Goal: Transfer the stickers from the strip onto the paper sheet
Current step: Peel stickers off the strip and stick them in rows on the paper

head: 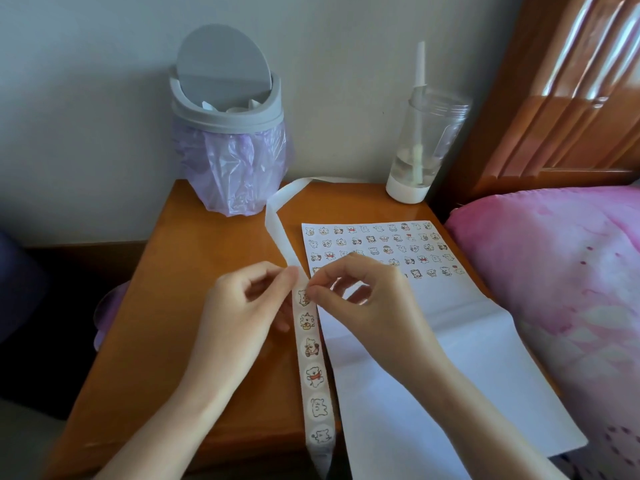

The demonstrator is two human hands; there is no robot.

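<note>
A long white sticker strip (pixel 313 375) runs from the table's front edge up toward the back, carrying several round bear stickers on its near half; its far half is bare backing. My left hand (pixel 242 306) pinches the strip's left edge. My right hand (pixel 360 299) pinches at the topmost sticker (pixel 303 296) on the strip with thumb and forefinger. The white paper sheet (pixel 433 341) lies to the right, with several rows of small stickers across its far end; my right hand hides part of the lowest rows.
On the wooden bedside table (pixel 194 306), a grey bin (pixel 228 109) with a purple liner stands at the back left. A clear bottle with a straw (pixel 420 147) stands at the back right. A pink bedcover (pixel 554 271) and wooden headboard lie to the right.
</note>
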